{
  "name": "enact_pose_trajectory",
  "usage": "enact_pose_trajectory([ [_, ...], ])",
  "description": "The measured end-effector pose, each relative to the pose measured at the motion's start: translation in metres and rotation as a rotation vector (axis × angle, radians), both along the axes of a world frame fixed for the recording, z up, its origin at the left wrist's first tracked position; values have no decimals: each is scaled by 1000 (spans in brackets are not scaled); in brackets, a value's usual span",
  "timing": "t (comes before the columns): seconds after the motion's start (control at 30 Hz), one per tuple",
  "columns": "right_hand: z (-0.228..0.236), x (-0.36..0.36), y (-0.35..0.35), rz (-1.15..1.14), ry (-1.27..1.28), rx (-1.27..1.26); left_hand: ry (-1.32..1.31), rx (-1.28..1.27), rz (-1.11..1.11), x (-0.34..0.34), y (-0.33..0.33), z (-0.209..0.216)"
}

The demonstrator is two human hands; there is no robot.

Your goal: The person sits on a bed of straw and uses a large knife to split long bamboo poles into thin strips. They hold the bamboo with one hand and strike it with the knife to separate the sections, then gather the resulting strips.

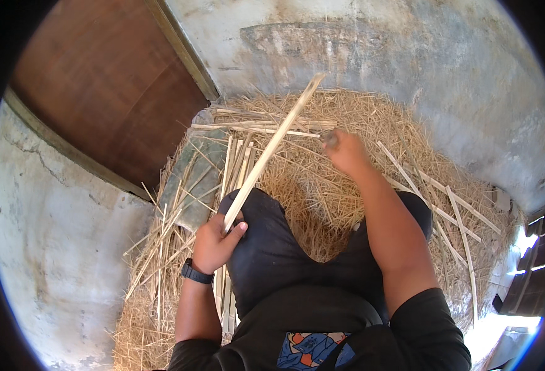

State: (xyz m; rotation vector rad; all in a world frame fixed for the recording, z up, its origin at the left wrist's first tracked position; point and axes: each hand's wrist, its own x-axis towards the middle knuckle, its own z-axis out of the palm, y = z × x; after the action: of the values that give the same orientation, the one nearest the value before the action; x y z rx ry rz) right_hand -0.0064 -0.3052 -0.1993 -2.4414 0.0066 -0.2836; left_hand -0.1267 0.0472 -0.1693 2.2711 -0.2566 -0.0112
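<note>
My left hand (218, 242), with a dark watch on its wrist, is closed around the lower end of a long, pale split bamboo strip (275, 139). The strip slants up and to the right, above my left knee, its far end near the wall. My right hand (348, 151) is a fist out beyond my right knee, apart from the strip. A small dark, blurred bit shows at the fist's left side; what it belongs to is hidden.
Shavings and straw-like scraps (309, 185) cover the floor around my legs. More strips lie by my left leg (238, 164), and several loose ones (464, 229) to the right. A grey-green slab (192, 179) sits at left, near a brown door (111, 80). A stained wall (396, 55) stands ahead.
</note>
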Motion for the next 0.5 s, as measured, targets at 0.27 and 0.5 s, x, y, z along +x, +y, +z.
enact_pose_trajectory([
  [0.27, 26, -24, 39, 357, 82, -215, 27, 79, 65, 1, -3, 16],
  [0.5, -36, 32, -60, -483, -1, 347, -60, 20, 254, -15, 70, 1],
])
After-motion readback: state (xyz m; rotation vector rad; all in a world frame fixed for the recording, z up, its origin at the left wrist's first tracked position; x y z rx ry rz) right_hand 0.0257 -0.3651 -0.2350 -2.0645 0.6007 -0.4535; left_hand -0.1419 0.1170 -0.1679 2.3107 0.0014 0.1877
